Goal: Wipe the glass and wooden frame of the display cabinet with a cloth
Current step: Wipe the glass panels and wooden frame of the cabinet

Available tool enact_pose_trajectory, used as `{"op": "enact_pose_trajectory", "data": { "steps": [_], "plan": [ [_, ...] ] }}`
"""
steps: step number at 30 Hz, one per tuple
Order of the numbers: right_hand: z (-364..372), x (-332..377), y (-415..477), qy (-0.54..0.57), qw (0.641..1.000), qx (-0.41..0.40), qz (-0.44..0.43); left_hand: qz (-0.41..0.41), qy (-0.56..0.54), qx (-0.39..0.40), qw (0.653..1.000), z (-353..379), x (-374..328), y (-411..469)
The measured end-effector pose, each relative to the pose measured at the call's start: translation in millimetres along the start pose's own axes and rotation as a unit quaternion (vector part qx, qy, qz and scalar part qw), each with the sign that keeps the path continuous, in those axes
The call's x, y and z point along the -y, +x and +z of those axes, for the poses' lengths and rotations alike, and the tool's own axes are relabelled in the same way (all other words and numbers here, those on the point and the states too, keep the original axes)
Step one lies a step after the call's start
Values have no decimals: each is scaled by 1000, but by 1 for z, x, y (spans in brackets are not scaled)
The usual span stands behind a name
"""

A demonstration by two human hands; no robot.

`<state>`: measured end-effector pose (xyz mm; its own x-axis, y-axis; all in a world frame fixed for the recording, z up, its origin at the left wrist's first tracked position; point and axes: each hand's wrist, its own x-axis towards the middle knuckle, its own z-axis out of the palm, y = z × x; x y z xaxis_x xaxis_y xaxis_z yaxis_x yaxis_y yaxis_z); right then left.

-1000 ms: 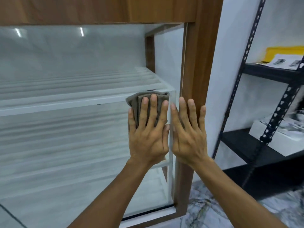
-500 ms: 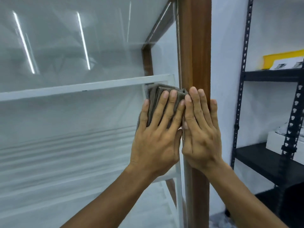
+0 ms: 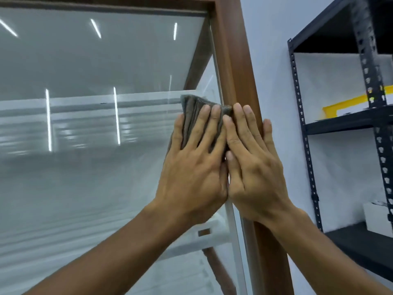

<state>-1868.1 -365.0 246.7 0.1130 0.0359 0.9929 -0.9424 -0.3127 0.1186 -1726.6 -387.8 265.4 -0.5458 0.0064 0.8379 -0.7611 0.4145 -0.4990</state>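
Cabinet (image 3: 232, 60) holds white shelves (image 3: 85, 101); left hand (image 3: 195, 167) presses cloth (image 3: 192, 107) on glass (image 3: 85, 188).

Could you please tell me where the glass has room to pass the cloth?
Free: the glass between the top frame and the white shelf, and the wide stretch below it, left of the left hand. Crowded: the right edge, where it, the cloth and the right hand bunch at the post.

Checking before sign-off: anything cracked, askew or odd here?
Nothing stands out. The glass pane and brown wooden frame look intact; the left hand presses a folded grey-brown cloth on the glass, right hand on the frame.
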Motion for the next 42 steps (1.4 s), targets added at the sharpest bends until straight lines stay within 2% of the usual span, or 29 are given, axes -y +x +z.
{"op": "enact_pose_trajectory", "data": {
  "steps": [3, 7, 11, 14, 17, 21, 33, 37, 42],
  "plan": [
    [1, -3, 0, -10, 1000, 8, -8, 47, 27, 4, 999, -4, 25, -9],
    [4, 4, 1, -20, 1000, 7, 14, -34, 40, 8, 999, -9, 28, 12],
    [5, 11, -14, -24, 999, 24, 38, -12, 13, 16, 1000, 1, 3, -9],
    [13, 29, -32, -59, 997, 35, 20, -17, 5, 0, 1000, -1, 14, -36],
    [26, 57, -31, -27, 999, 42, 16, -35, 5, -10, 999, -8, 33, -59],
    [52, 103, -20, 38, 997, 61, 15, -87, 4, -10, 996, -25, 73, -92],
    [107, 246, 21, -30, 994, 96, -39, -170, -1, -34, 985, -76, 201, -171],
    [123, 286, 30, -67, 987, 115, -87, -228, 15, -42, 973, -101, 254, -205],
    [134, 319, 30, -69, 986, 124, -85, -300, 8, -60, 952, -127, 310, -264]
  ]
}}
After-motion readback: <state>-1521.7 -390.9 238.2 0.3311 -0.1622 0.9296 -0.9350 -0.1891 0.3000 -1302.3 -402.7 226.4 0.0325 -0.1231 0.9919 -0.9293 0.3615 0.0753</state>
